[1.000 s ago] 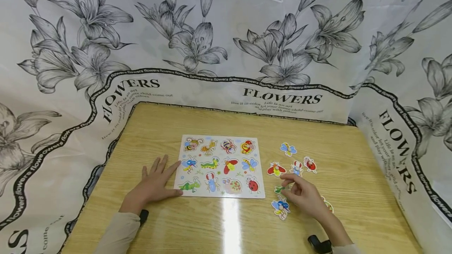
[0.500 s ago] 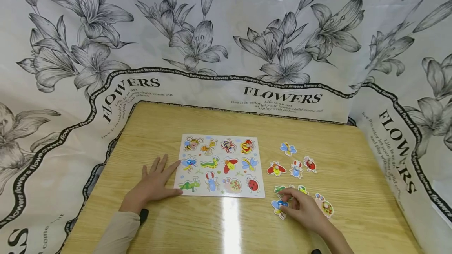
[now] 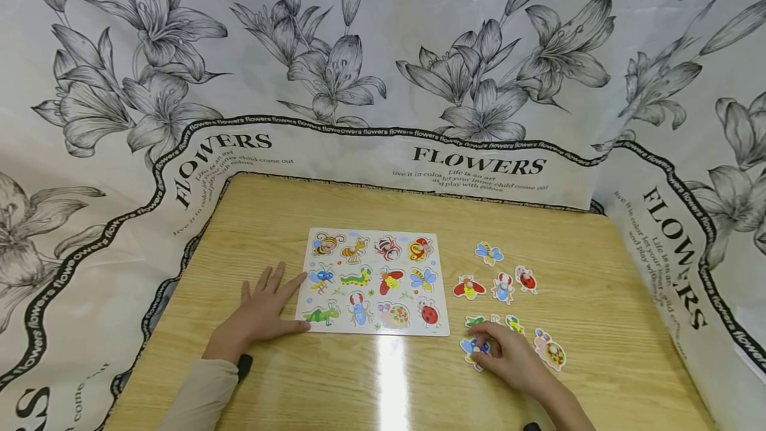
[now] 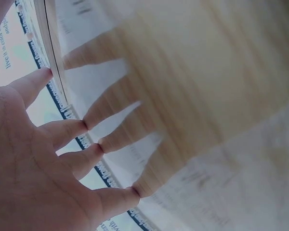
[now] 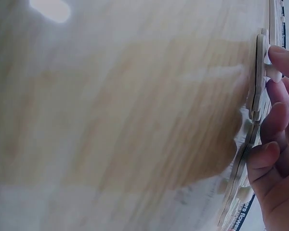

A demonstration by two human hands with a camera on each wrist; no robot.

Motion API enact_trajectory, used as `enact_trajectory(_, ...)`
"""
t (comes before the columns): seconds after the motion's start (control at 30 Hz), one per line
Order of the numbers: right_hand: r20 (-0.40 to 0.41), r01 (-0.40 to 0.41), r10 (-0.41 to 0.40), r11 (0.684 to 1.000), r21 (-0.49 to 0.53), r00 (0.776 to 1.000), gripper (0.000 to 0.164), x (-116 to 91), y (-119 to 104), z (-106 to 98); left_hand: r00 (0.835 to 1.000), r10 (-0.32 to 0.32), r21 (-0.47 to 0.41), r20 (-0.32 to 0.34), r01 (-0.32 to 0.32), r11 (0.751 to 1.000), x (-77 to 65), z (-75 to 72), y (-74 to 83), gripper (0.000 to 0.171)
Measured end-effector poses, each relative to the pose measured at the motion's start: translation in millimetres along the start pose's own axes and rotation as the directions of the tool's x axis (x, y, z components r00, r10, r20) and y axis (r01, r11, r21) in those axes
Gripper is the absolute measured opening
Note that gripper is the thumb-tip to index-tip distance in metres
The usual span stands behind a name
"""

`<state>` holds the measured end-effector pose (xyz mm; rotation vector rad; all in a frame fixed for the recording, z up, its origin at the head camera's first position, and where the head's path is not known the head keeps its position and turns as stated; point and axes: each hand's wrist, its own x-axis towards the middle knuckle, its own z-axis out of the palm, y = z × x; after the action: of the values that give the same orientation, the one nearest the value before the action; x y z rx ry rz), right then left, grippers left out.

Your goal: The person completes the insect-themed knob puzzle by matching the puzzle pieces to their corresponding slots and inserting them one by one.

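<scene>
A white puzzle board (image 3: 443,322) with pictures of bugs lies flat on the wooden table. My left hand (image 3: 258,316) rests spread at its left edge, thumb and index finger touching the board. In the left wrist view, the fingertips (image 4: 94,149) press on the shiny tabletop. To the right of the board, my right hand (image 3: 514,358) pinches the peg of a blue mosquito puzzle piece (image 3: 468,347), partly covered by the fingers. Seen edge-on in the right wrist view, the piece (image 5: 258,77) has its wooden peg (image 5: 271,71) between thumb and index finger.
Around the right hand lie more pegged pieces: a green one (image 3: 475,320), a snail (image 3: 550,350), a red-winged bug (image 3: 469,287), a blue beetle (image 3: 503,287), a ladybug (image 3: 526,279) and a bee (image 3: 489,253). Flower-printed cloth (image 3: 359,165) walls the table's back and sides.
My right hand has moved slightly down from the green piece to the blue mosquito piece and taken its peg, uncovering the snail piece. The left hand has stayed in place.
</scene>
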<state>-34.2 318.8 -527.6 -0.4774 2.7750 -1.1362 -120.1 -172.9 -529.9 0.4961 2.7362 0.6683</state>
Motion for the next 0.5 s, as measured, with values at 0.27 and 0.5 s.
enact_trajectory(0.27,-0.015,0.001,-0.001,1.000,-0.015,1.000,0.031,1.5,-2.9,0.6,1.000,-0.004,0.009,0.000,0.004,1.000,0.5,1.3,-1.1,0.102)
enact_trajectory(0.5,-0.039,-0.007,0.006,1.000,-0.006,0.999,0.032,9.9,-7.3,2.5,1.000,-0.005,0.001,0.004,0.005,1.000,0.2,0.2,0.0,0.102)
